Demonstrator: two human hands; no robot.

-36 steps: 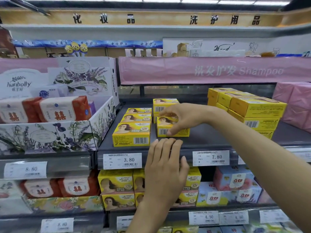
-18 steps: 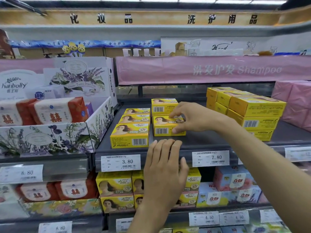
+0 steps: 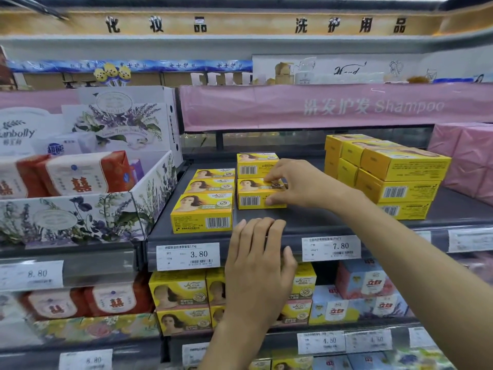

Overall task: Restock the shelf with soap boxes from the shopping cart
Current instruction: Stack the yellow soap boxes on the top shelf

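yellow box [image 3: 253, 194], pinched by the right hand [image 3: 301, 185], is apparently being squared into its row; flat left hand [image 3: 260, 263] braces on shelf [image 3: 320, 222].

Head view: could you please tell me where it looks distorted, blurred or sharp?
In the head view, wide-angle distortion bows the top sign band; the bottom 8.80 price tag is blurred, the 3.80 price tag reads sharply, and the right hand pinching the soap box is in focus.
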